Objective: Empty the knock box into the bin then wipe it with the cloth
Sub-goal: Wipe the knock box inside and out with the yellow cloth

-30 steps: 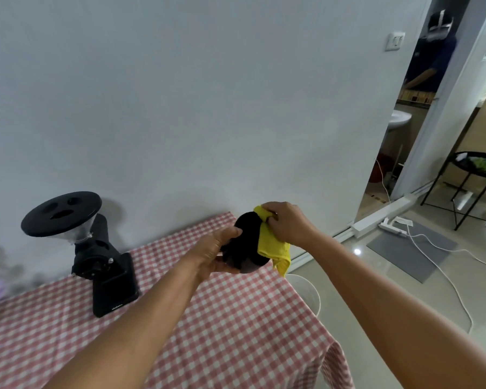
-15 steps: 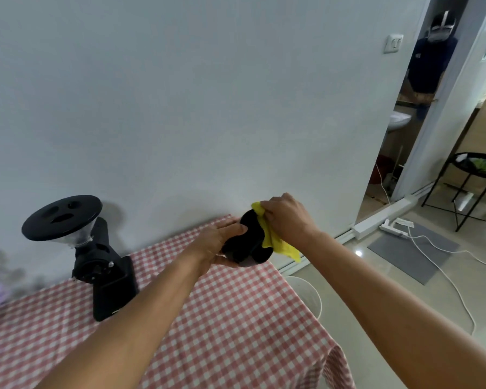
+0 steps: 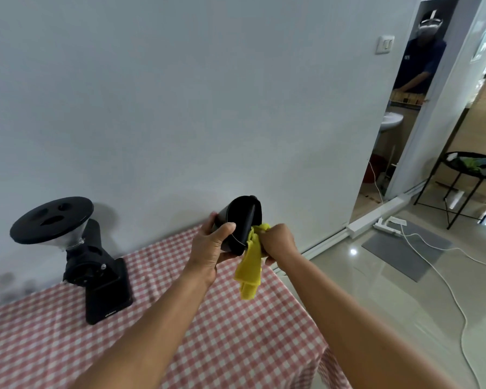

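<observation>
a black coffee grinder [image 3: 96, 265] with a wide round lid stands at the left of the frame on a table with a red-and-white checked cloth [image 3: 236, 346], close against the pale wall. at the right, an open doorway shows a white basin [image 3: 392, 120] and another person [image 3: 418, 63] in a dark top; lower right, a grey mat [image 3: 407, 248] lies on the shiny floor with a white power strip [image 3: 387, 224] and its cable trailing off, and a round black side table [image 3: 472, 169] stands at the right edge. nothing sits between the camera and the hands except the two bare forearms reaching in from the bottom. in the middle of the frame, above the far edge of the table, the left hand [image 3: 211, 245] is wrapped around the black knock box [image 3: 242, 223], which is tilted on its side with its opening turned toward the right. the right hand [image 3: 278, 242] is closed on the yellow cloth [image 3: 250, 268], pressed against the lower right rim of the box, and the rest of the cloth hangs down below both hands.
</observation>
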`<state>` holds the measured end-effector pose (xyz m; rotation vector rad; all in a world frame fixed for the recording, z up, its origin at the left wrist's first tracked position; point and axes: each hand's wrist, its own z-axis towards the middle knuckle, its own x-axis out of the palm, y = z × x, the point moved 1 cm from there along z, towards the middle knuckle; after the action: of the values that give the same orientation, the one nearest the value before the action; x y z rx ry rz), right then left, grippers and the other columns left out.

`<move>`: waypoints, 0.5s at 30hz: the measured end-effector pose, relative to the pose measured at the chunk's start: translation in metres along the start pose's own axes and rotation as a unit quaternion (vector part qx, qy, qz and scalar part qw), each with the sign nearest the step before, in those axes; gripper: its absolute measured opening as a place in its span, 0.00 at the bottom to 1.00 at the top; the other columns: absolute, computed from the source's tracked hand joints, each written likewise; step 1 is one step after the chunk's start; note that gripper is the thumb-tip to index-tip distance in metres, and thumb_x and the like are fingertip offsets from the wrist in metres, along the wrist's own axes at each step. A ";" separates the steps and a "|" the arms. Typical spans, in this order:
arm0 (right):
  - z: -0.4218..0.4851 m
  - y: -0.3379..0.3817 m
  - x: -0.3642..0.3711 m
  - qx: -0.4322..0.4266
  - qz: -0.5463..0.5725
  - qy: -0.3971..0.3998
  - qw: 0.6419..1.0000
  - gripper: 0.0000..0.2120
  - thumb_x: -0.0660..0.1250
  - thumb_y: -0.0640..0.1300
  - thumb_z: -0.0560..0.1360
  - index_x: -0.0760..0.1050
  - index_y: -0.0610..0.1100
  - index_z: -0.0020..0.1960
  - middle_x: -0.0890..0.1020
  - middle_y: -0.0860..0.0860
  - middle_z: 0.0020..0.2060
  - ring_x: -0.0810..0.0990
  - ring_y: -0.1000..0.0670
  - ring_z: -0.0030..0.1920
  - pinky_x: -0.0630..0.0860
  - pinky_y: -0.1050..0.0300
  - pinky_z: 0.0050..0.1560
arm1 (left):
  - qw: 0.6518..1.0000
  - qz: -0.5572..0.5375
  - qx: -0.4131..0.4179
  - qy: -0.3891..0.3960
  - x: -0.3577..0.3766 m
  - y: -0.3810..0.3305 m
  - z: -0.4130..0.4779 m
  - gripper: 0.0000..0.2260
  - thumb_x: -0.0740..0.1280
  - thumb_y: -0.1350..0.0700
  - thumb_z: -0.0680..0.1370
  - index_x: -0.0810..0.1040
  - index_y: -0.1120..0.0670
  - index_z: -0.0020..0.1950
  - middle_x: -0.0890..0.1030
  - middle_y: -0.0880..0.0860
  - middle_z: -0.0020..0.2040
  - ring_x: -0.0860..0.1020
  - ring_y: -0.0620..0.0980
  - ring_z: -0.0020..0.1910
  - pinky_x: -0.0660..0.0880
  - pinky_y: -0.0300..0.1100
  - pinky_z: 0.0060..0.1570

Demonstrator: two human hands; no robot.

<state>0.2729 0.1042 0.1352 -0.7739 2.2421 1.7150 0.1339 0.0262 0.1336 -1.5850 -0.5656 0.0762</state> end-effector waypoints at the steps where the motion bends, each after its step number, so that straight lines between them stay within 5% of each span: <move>1: -0.003 0.001 -0.001 0.024 0.017 0.035 0.999 0.15 0.61 0.40 0.77 0.74 0.36 0.34 0.79 0.42 0.27 0.76 0.46 0.22 0.73 0.60 0.23 | 1.000 0.008 0.006 0.008 -0.001 0.001 -0.001 0.10 0.70 0.63 0.76 0.79 0.50 0.54 0.86 0.46 0.40 0.85 0.45 0.35 0.83 0.49 0.34; 5: 0.000 0.006 -0.011 0.014 -0.035 0.041 0.998 0.12 0.61 0.38 0.75 0.74 0.36 0.34 0.79 0.42 0.26 0.77 0.46 0.21 0.75 0.59 0.22 | 0.995 0.029 -0.025 0.094 -0.007 0.003 -0.002 0.17 0.72 0.63 0.72 0.74 0.52 0.58 0.82 0.53 0.47 0.84 0.47 0.34 0.80 0.56 0.44; 8: 0.001 0.011 -0.015 -0.077 -0.168 -0.030 0.982 0.09 0.60 0.41 0.73 0.75 0.37 0.40 0.82 0.40 0.37 0.84 0.38 0.37 0.79 0.53 0.34 | 0.986 0.097 -0.074 0.111 -0.013 -0.005 0.001 0.29 0.78 0.47 0.66 0.74 0.47 0.64 0.81 0.54 0.60 0.82 0.54 0.56 0.80 0.56 0.47; 10: -0.001 0.014 -0.015 -0.148 -0.253 -0.060 0.954 0.09 0.60 0.42 0.75 0.77 0.38 0.45 0.82 0.39 0.43 0.82 0.37 0.46 0.71 0.54 0.38 | 0.982 0.123 -0.098 0.107 -0.015 -0.012 0.003 0.34 0.79 0.40 0.62 0.74 0.45 0.66 0.80 0.54 0.64 0.78 0.58 0.63 0.82 0.60 0.51; 15: -0.005 0.019 -0.011 -0.306 -0.409 -0.096 0.854 0.11 0.56 0.43 0.81 0.77 0.40 0.51 0.82 0.43 0.46 0.82 0.39 0.46 0.68 0.54 0.40 | 0.970 0.182 -0.119 0.107 -0.018 -0.022 0.007 0.35 0.78 0.37 0.63 0.74 0.47 0.67 0.79 0.54 0.63 0.79 0.59 0.61 0.80 0.65 0.53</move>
<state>0.2729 0.1059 0.1581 -1.3456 0.9302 1.8698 0.1083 0.0255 0.1487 -1.8894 -0.1128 0.1154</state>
